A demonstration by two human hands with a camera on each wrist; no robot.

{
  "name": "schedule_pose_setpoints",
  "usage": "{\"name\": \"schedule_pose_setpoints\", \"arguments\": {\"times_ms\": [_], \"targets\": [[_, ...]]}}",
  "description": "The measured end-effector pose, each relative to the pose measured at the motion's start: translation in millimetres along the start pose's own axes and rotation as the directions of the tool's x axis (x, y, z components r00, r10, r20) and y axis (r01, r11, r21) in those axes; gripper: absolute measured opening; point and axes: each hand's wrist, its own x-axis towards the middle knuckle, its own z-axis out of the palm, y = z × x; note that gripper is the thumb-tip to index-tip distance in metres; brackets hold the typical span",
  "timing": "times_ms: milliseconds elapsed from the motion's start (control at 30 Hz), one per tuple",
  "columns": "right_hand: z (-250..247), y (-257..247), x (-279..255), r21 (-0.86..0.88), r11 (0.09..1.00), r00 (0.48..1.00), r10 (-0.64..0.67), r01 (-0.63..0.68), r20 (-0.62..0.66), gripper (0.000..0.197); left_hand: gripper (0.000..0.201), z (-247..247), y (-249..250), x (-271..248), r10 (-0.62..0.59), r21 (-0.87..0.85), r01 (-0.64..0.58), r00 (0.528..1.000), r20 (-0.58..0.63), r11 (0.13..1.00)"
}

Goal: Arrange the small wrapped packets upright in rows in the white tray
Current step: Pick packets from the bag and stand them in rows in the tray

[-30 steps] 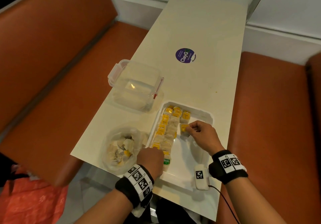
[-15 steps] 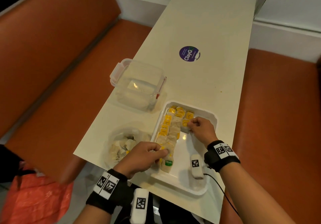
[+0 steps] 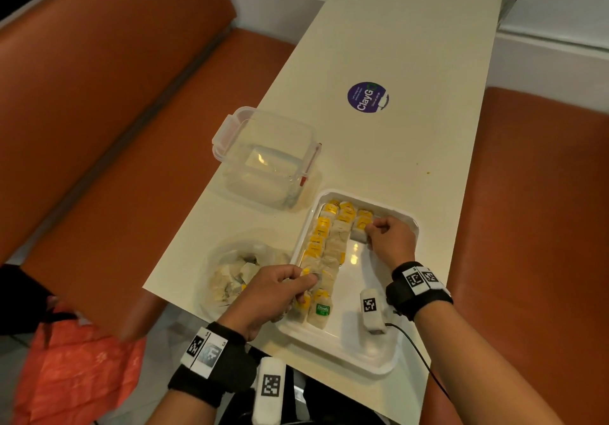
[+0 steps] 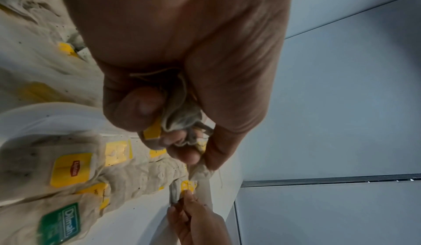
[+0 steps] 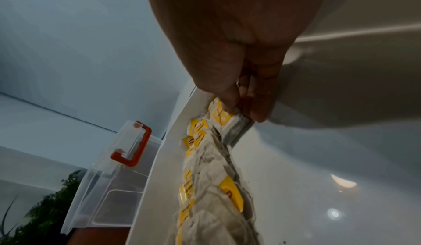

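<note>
The white tray [image 3: 362, 355] lies at the table's near end. Two long rows of tea-bag packets [image 3: 324, 246] with yellow tags fill its left side, and a short third row starts at the far end. A green-tagged packet [image 3: 322, 311] closes the second row. My left hand [image 3: 308, 279] hovers over the near part of the rows, fingers curled round a bunch of crumpled packets [image 4: 182, 115]. My right hand [image 3: 370, 230] pinches a yellow-tagged packet [image 5: 221, 114] in the third row, close to the far wall.
A clear lidded box [image 3: 267, 160] with red latches stands left of the tray's far end. A plastic bag of loose packets [image 3: 234, 279] lies left of the tray. Orange benches flank the narrow table [image 3: 379, 45]. An orange bag [image 3: 75, 375] sits on the floor.
My left hand moved from the tray's near-left corner forward over the rows. My right hand moved its packet farther along the third row toward the far wall.
</note>
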Motion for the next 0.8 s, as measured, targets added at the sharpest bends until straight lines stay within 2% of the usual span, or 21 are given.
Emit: {"name": "schedule_pose_setpoints", "arguments": {"times_ms": [233,367,433,500,567,667,733,800], "targets": [[-2,-7,-10,0.044,0.999,1.0,-0.014,0.013,0.02,0.024,0.031,2,1,4,0.013,-0.019,-0.013,0.999,-0.036,1.0],[-6,-15,-19,0.036,0.999,0.999,-0.036,0.036,0.02,0.041,0.03,3,5,4,0.016,-0.087,-0.018,1.0,-0.026,0.996],[-12,-22,-31,-0.014,0.993,0.994,-0.113,0.113,0.0,0.051,0.029,4,7,3,0.018,-0.148,-0.018,1.0,-0.002,0.989],[-24,-36,-53,-0.039,0.977,0.977,-0.206,0.208,0.056,0.047,0.03,2,10,2,0.019,-0.201,-0.016,1.0,0.012,0.98],[-40,-51,-80,0.03,0.962,0.93,-0.269,0.271,0.249,0.037,0.033,2,11,0,0.033,-0.216,-0.027,0.999,0.024,0.976],[-58,-68,-116,0.152,0.926,0.77,-0.372,0.346,0.518,0.039,0.036,4,15,-3,0.057,-0.198,-0.046,0.997,0.052,0.979],[-63,-74,-131,0.156,0.905,0.72,-0.412,0.397,0.558,0.042,0.037,6,19,-7,0.071,-0.179,-0.056,0.994,0.079,0.982],[-66,-77,-138,0.119,0.884,0.718,-0.44,0.452,0.54,0.04,0.037,8,22,-10,0.08,-0.162,-0.064,0.992,0.095,0.985]]}}
